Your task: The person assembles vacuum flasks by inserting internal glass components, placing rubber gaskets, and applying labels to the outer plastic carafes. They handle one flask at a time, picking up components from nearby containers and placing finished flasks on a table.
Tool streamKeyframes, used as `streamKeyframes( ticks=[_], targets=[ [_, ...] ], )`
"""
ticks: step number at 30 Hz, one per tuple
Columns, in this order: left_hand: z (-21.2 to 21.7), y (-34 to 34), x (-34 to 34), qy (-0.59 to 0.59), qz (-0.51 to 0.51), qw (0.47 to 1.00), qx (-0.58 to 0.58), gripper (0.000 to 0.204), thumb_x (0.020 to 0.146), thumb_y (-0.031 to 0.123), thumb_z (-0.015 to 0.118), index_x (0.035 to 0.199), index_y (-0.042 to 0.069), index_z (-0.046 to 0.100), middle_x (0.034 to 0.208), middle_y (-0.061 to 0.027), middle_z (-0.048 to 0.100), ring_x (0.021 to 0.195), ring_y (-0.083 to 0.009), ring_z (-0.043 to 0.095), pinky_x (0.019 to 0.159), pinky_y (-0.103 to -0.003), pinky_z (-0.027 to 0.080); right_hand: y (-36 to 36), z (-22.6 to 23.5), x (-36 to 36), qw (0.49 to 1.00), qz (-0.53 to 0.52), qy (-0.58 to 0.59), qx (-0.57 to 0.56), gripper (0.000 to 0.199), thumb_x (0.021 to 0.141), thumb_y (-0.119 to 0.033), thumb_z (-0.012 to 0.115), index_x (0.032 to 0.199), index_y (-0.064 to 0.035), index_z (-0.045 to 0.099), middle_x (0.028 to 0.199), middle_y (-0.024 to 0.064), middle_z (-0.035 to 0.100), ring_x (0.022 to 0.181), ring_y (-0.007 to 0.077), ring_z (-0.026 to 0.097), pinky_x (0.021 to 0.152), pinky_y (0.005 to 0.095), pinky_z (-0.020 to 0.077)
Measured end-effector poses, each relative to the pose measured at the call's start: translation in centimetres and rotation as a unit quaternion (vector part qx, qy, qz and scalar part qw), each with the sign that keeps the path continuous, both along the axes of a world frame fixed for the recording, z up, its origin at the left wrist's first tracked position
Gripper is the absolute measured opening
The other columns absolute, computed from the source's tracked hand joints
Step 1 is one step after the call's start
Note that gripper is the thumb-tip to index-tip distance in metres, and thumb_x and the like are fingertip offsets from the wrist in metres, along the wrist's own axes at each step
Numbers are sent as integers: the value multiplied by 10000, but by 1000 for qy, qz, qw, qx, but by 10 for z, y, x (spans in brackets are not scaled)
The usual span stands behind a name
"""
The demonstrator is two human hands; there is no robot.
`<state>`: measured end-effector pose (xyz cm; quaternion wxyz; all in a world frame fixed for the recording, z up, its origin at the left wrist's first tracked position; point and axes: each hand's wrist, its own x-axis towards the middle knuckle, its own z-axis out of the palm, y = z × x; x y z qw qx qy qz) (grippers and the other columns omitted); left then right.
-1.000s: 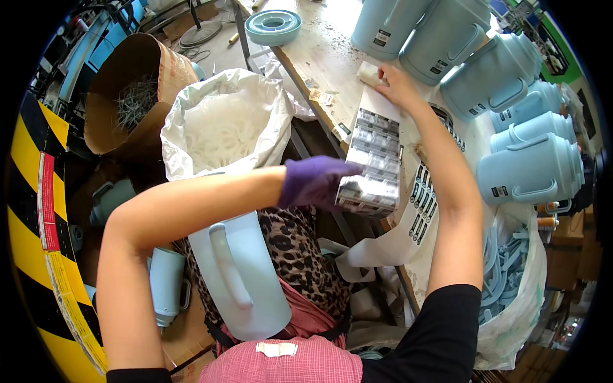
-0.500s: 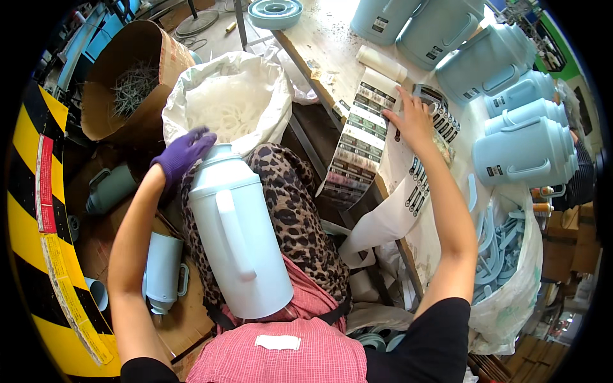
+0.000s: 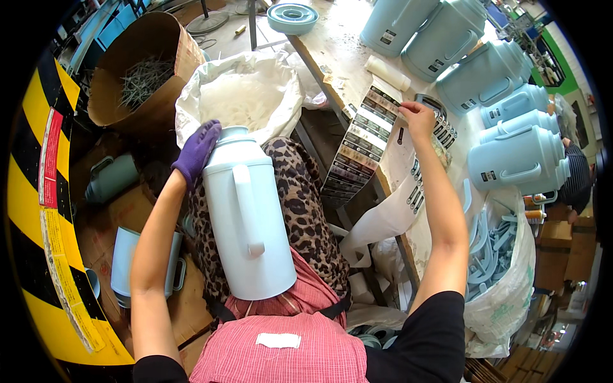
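Note:
A light-blue thermos jug lies across my lap, its handle facing up and its neck pointing away from me. My left hand, in a purple glove, is closed against the jug's neck and shoulder. Over the table my right hand is bare, thumb and fingertips pinched at the right edge of a sticker sheet. That long sheet carries rows of dark labels and droops over the table edge. Whether a single label has come loose in the pinch is too small to tell. Beside it lies a backing strip with black wrench-shaped prints.
Several light-blue jugs stand or lie along the table's right. A bag of blue handles sits below them. Left are a white sack, a cardboard drum with metal pieces, and a yellow-black striped barrier. Round blue parts rest on the table's far corner.
My right hand has gone from spread fingers on the sticker sheet to a pinch at its edge. My left hand remains at the jug's neck. The whole view has shifted slightly.

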<state>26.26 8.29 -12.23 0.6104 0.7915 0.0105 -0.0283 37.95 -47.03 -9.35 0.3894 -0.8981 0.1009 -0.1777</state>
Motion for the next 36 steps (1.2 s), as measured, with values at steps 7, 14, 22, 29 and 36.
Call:
streamKeyframes(
  ticks=[7, 14, 22, 29, 36],
  targets=[
    [42, -38, -156, -273, 101, 956, 19, 413, 1049, 291, 574, 1304, -33, 582, 1324, -161, 591, 1212, -243, 565, 1070, -364, 434, 58, 68, -117, 974, 205, -75, 52, 90, 877, -17, 714, 960, -11, 747, 1151, 82, 712, 975, 154, 673, 801, 262, 537],
    [23, -88, -286, -311, -49, 919, 236, 999, 841, 768, 604, 1512, 59, 396, 1561, -259, 379, 1460, -493, 324, 1192, -600, 263, 174, 93, -281, 811, 360, 356, 294, 613, 787, 99, 782, 1325, -59, 533, 883, 39, 693, 834, 104, 683, 757, 235, 565],
    [2, -82, -291, -323, -75, 904, 270, 837, 800, 437, 813, 1475, 131, 425, 1590, -248, 342, 1492, -489, 279, 1188, -623, 262, 234, 52, -300, 767, 390, 401, 313, 393, 822, 57, 793, 1114, -25, 543, 844, 60, 704, 804, 99, 701, 750, 230, 566],
    [-2, -81, -293, -325, -97, 896, 286, 492, 796, 328, 825, 1260, 262, 675, 1596, -207, 361, 1519, -479, 227, 1198, -620, 236, 245, 45, -306, 822, 410, 357, 171, 436, 790, -72, 846, 1110, -64, 550, 850, 65, 710, 756, 146, 715, 669, 260, 526],
    [11, -87, -294, -270, -96, 896, 338, 500, 763, 333, 838, 1243, 295, 702, 1596, -168, 348, 1522, -466, 201, 1226, -608, 193, 228, 5, -289, 892, 372, 238, 95, 683, 661, -287, 953, 1198, -64, 594, 1103, 70, 553, 834, 164, 535, 768, 315, 512]
  ],
)
